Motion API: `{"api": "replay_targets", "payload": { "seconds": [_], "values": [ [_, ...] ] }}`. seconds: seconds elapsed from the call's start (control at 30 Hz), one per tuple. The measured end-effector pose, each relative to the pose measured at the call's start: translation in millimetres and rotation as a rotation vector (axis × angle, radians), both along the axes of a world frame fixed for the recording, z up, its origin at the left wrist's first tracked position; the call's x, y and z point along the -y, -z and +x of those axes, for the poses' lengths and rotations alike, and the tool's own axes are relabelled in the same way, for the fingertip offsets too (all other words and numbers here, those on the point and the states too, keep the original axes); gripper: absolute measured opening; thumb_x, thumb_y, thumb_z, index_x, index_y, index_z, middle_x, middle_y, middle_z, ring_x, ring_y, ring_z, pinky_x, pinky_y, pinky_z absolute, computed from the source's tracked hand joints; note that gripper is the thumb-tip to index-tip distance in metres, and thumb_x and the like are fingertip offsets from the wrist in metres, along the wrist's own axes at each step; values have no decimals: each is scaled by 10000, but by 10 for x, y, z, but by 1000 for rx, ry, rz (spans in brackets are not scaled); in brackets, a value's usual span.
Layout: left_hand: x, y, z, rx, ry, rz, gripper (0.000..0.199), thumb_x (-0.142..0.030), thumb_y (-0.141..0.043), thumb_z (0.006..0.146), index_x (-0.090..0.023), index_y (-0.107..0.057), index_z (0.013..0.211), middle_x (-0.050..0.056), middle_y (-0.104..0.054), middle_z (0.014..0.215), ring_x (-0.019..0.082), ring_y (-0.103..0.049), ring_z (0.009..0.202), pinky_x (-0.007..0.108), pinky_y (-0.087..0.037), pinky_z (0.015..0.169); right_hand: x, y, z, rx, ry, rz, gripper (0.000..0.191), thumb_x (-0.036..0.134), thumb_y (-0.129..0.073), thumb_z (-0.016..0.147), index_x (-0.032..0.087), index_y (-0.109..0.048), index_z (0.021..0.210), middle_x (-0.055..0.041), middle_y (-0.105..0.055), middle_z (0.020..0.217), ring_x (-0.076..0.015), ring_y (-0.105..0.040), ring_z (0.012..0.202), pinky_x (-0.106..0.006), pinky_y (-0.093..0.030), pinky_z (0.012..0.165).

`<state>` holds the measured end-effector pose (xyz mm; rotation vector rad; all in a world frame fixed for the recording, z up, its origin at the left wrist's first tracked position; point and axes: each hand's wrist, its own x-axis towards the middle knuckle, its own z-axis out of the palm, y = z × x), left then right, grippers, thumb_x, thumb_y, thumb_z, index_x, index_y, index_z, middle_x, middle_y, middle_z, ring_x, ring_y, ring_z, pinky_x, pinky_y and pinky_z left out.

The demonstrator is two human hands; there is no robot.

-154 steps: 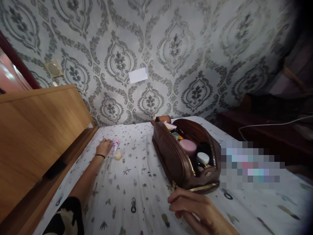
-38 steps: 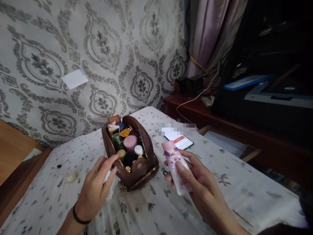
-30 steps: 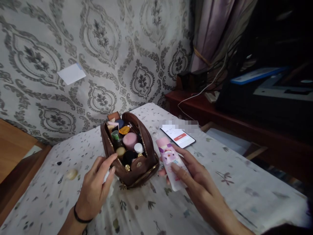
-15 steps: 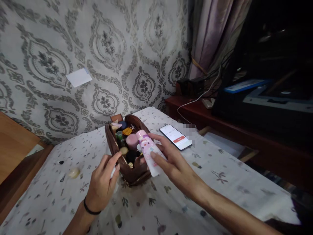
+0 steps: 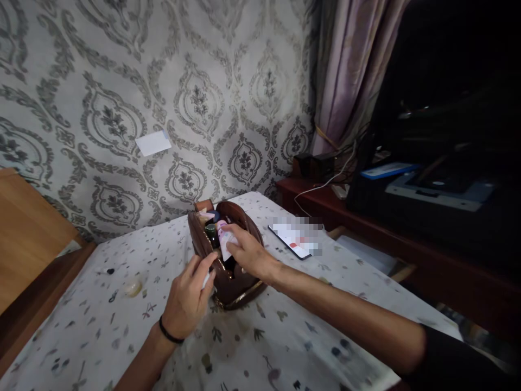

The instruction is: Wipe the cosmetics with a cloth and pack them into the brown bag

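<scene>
Holding pinkish tube [image 5: 224,242] at open brown bag [image 5: 241,285]

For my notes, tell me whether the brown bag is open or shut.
Open: the brown bag gapes on top, showing a green-topped bottle inside; the right hand holds a tube there.

Left hand [image 5: 189,297] bent-fingered; right hand [image 5: 250,255] gripping, arm [image 5: 337,315] outstretched.
</scene>
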<state>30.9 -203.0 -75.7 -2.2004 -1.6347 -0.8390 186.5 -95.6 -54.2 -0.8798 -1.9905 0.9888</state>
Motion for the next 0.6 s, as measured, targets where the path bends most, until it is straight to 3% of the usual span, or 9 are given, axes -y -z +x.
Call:
{"api": "replay_targets", "payload": {
  "seconds": [0.2,0.6],
  "values": [
    [-6,11,-15,4,8,10,355,-278,-358,1002,-209,-532,1304,71,-614,954,181,-642,845,281,-544,736,-10,-60,-2,270,-150,237,345,94,-545,802,132,-599,1141,-122,-660,1028,-246,-618,1006,-339,-462,877],
    [6,21,-16,13,5,-13,392,-277,-358,1004,-225,-482,1372,71,-605,993,182,-643,865,301,-551,763,126,-154,138,406,-89,317,298,83,-567,819,140,-632,1104,-147,-607,1168,-257,-597,1112,-367,-454,959]
  ]
}}
